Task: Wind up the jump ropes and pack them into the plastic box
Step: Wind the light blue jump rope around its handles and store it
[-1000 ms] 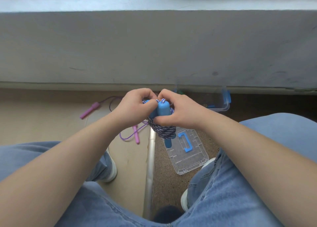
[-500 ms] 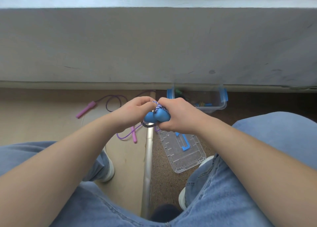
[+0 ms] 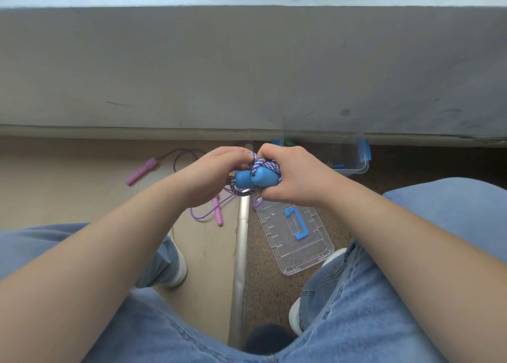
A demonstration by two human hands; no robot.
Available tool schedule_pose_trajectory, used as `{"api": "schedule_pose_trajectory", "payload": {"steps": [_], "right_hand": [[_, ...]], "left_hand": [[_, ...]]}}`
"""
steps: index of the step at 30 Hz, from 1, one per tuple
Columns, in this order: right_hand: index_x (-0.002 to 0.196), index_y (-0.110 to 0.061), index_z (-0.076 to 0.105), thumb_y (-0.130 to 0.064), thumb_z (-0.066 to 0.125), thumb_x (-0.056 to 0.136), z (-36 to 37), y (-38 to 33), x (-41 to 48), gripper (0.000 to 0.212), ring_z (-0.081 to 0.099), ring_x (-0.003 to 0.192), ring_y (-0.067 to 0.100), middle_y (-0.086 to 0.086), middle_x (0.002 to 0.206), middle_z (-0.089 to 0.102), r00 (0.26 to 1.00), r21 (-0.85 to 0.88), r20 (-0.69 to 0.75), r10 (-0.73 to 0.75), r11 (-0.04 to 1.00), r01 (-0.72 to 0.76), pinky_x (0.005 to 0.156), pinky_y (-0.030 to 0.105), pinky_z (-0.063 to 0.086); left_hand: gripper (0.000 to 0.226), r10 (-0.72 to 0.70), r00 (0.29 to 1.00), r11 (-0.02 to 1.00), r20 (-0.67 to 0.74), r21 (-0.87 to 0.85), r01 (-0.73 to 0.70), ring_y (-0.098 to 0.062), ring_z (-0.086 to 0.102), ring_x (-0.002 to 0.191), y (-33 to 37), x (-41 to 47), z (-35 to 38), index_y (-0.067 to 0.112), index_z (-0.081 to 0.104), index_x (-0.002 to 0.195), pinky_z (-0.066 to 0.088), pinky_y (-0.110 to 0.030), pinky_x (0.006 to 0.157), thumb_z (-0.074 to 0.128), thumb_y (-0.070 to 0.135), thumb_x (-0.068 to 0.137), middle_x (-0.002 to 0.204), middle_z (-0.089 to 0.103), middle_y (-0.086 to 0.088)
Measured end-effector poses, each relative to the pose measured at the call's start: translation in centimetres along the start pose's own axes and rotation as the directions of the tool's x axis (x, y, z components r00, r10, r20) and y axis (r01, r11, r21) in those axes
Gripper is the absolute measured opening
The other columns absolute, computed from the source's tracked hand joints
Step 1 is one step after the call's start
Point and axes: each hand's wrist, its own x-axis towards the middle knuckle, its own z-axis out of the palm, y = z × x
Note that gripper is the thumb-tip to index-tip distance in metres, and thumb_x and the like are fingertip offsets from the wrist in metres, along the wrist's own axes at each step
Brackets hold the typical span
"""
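A blue jump rope (image 3: 256, 178) with two blue handles side by side and a blue-white braided cord wound round them is held between both hands above the floor. My left hand (image 3: 211, 176) pinches the cord at the top left. My right hand (image 3: 295, 177) grips the bundle from the right. A purple jump rope (image 3: 201, 217) with pink handles lies loose on the floor to the left. The clear plastic box (image 3: 354, 166) with blue clips stands behind my right hand, partly hidden, with small items inside.
The box's clear lid (image 3: 296, 238) with a blue handle lies flat on the speckled floor below my hands. A metal floor strip (image 3: 241, 258) runs toward me between my knees. A grey wall (image 3: 247, 69) rises just behind. My shoes and jeans fill the foreground.
The bundle has turned so the handle ends face me, and it has shifted slightly. A strand of braided cord now crosses over the top of the handles between my fingers.
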Motion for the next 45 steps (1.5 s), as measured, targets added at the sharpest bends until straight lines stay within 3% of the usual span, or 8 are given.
{"api": "schedule_pose_trajectory", "payload": {"steps": [8,11,13,17,25,36,40,45], "right_hand": [[0.097,-0.021,0.053,-0.028,0.070,0.076,0.6,1.0,0.7,0.028,0.059,0.079,0.019,-0.006,0.084,0.063,0.999,-0.145,0.000,-0.052,0.988,0.052,0.070,0.043,0.052],[0.106,-0.021,0.057,-0.028,0.070,0.076,0.7,0.7,0.6,0.033,0.062,0.081,0.018,-0.005,0.090,0.067,0.998,-0.091,0.015,-0.064,0.994,0.066,0.071,0.042,0.054],[0.109,-0.022,0.059,-0.035,0.072,0.077,0.8,0.5,0.5,0.036,0.064,0.081,0.015,-0.006,0.092,0.068,0.997,-0.079,0.026,-0.074,0.994,0.076,0.072,0.041,0.055],[0.107,-0.027,0.060,-0.062,0.072,0.074,0.5,0.6,0.5,0.049,0.065,0.078,0.007,-0.012,0.088,0.069,0.997,-0.070,-0.002,-0.081,0.994,0.081,0.069,0.034,0.056],[0.098,-0.026,0.054,-0.045,0.079,0.074,0.8,1.5,1.1,0.039,0.060,0.076,0.023,-0.004,0.080,0.066,0.997,-0.133,-0.073,0.023,0.991,-0.032,0.067,0.036,0.052],[0.091,-0.030,0.050,-0.052,0.080,0.074,1.3,2.6,1.3,0.041,0.059,0.074,0.011,-0.010,0.081,0.063,0.997,-0.083,-0.033,0.072,0.994,-0.075,0.058,0.029,0.043],[0.097,-0.026,0.056,-0.044,0.081,0.074,0.9,2.6,1.3,0.038,0.059,0.084,0.011,-0.007,0.091,0.063,0.999,-0.050,0.000,0.054,0.997,-0.054,0.066,0.029,0.046],[0.095,-0.031,0.060,-0.048,0.076,0.076,1.3,3.0,1.7,0.030,0.050,0.096,0.019,-0.011,0.081,0.057,0.982,-0.085,-0.103,0.158,0.982,-0.167,0.071,0.036,0.047]], "left_hand": [[0.027,0.227,0.945,0.781,-0.236,0.623,-0.032,-0.002,0.045,0.055,-0.5,0.8,0.2,0.025,0.058,0.079,0.036,-0.023,0.057,0.058,0.046,0.096,0.062,0.057,0.015],[0.037,0.280,0.947,0.577,-0.155,0.816,-0.037,-0.012,0.047,0.063,0.0,0.8,0.3,0.017,0.053,0.080,0.031,-0.019,0.053,0.041,0.041,0.104,0.067,0.054,0.005],[0.044,0.254,0.963,0.523,-0.091,0.850,-0.057,-0.018,0.050,0.068,0.1,0.6,0.2,0.012,0.059,0.083,0.034,-0.021,0.058,0.034,0.040,0.106,0.070,0.058,0.000],[0.047,0.227,0.970,0.599,-0.084,0.797,-0.071,-0.011,0.053,0.066,0.4,0.3,0.2,0.014,0.065,0.084,0.038,-0.029,0.061,0.032,0.040,0.107,0.072,0.063,0.003],[0.048,0.335,0.934,0.728,-0.126,0.663,-0.172,-0.007,0.030,0.049,-0.4,-0.1,0.4,0.025,0.034,0.057,0.021,-0.025,0.050,0.038,0.035,0.104,0.047,0.036,0.013],[0.051,0.275,0.942,0.741,-0.191,0.666,-0.082,-0.010,0.026,0.049,-0.6,0.3,0.7,0.018,0.032,0.058,0.019,-0.027,0.050,0.042,0.037,0.104,0.047,0.029,0.009],[0.049,0.318,0.889,0.757,-0.328,0.652,-0.030,-0.019,0.051,0.058,-0.5,1.0,0.0,0.013,0.055,0.063,0.040,-0.033,0.058,0.050,0.048,0.098,0.062,0.062,-0.006],[0.025,0.233,0.868,0.854,-0.438,0.519,0.033,-0.005,0.061,0.064,-1.1,1.9,0.3,0.034,0.071,0.076,0.056,-0.033,0.072,0.060,0.050,0.092,0.073,0.071,0.015]]}}
